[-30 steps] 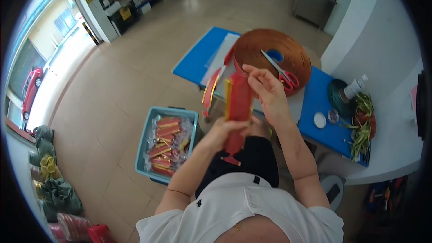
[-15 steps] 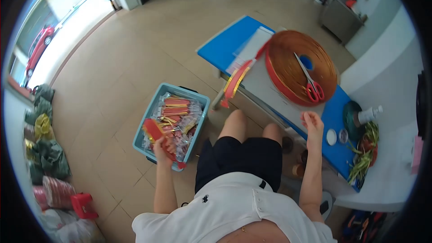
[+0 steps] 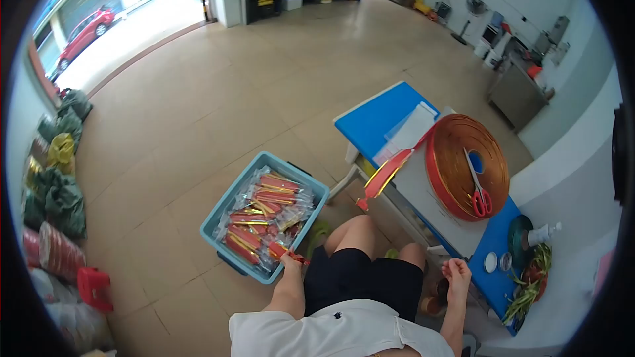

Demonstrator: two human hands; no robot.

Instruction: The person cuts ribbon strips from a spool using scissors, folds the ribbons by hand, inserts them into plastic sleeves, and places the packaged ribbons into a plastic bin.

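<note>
My left hand is closed on a folded red ribbon with gold edges, at the near right corner of a light blue bin. Clear plastic packets with red and gold ribbon inside fill the bin. My right hand hovers by the near edge of the blue-topped table, its fingers curled together; anything in them is too small to make out. On the table a large roll of red ribbon lies with red-handled scissors on top. Its loose end hangs over the table edge.
Clear plastic sleeves lie beside the roll. A white bottle, a round lid and green-leaved plants occupy the table's right end. Bags and a red case line the left wall.
My left hand has moved right across the bin's near side toward my lap, still holding the ribbon. My right hand stays curled near the table edge. The view has tilted up.
</note>
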